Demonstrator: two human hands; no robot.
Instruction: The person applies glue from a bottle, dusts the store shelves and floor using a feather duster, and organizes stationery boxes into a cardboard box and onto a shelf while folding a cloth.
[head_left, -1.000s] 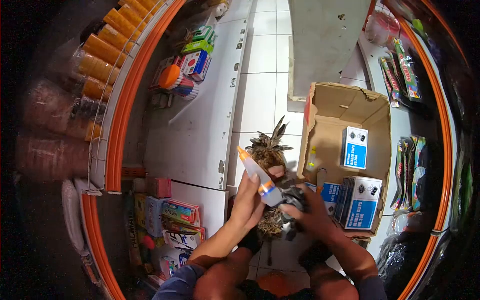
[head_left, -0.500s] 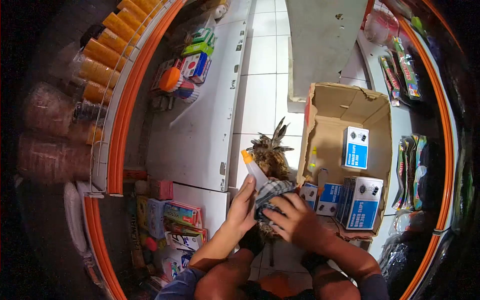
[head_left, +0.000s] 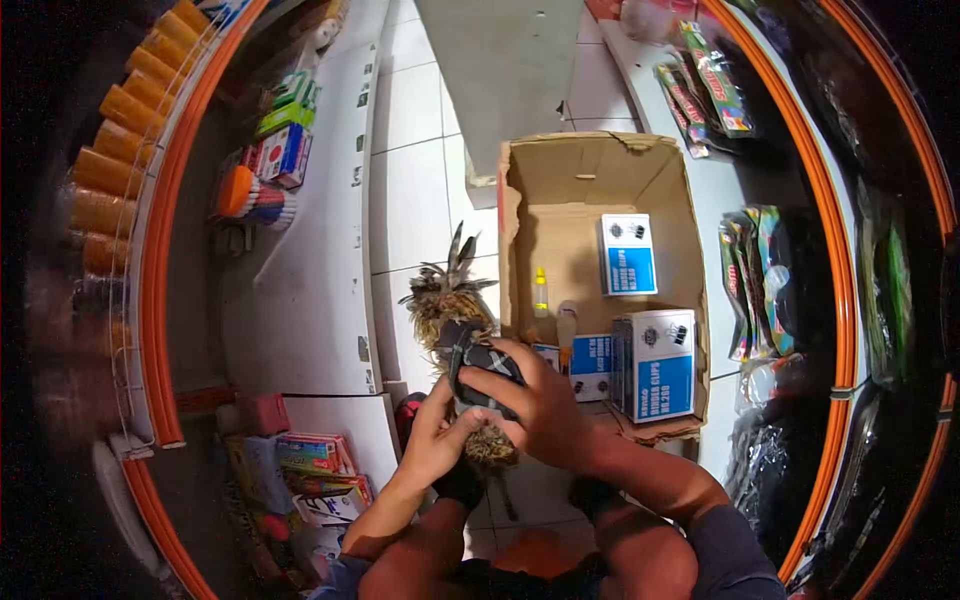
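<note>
A dark checked cloth (head_left: 485, 362) is bunched between my two hands. My left hand (head_left: 440, 430) is closed at the cloth's lower left side, its thumb toward the other hand. Over the cloth's right side, my right hand (head_left: 530, 400) has its fingers wrapped round it. The glue bottle is hidden, so I cannot tell whether it is inside the cloth. Below the hands, a brown feather duster (head_left: 450, 300) lies with its feathers pointing away from me.
A cardboard box (head_left: 603, 168) on the right holds binder clip boxes (head_left: 664, 385) and small bottles (head_left: 541, 295). White shelves (head_left: 320, 250) with packaged goods run along the left. Hanging packets (head_left: 755, 285) line the right shelf. A grey panel (head_left: 490, 80) stands ahead.
The view has turned right, so things sit farther left. The orange-tipped bottle, earlier held upright in my left hand, has gone out of sight behind the cloth and hands, which have come together.
</note>
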